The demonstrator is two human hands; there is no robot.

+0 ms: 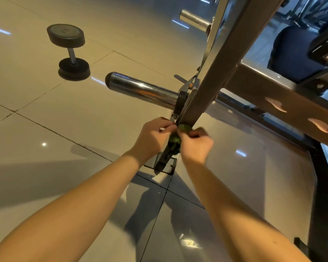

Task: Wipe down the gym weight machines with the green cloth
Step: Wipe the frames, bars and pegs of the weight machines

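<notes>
Small bunched green cloth [184,128] sits low on the slanted grey steel beam [216,72] of the weight machine, pressed against the beam's lower end just above its black floor bracket [164,164]. A darker fold of the cloth hangs down between the two hands. Left hand [151,137] comes in from the left with fingers curled, tips pinching the cloth's edge. Right hand [196,144] is opposite, knuckles up, fingers and thumb nipped on the other side. My reading is that the cloth is held taut round the beam from both sides so it can be drawn along the metal, or is being refolded for a clean face; I cannot tell which. Both forearms are stretched out and down, as suits so low a spot. Just above the hands a polished chrome plate-loading sleeve [140,89] juts left from the beam, and a second, shorter one [194,18] sits higher up. A dark blue padded cushion [292,50] lies behind the frame on the right. A black round-headed dumbbell [70,52] stands on end on the glossy beige floor tiles [45,129], well apart from the work.
</notes>
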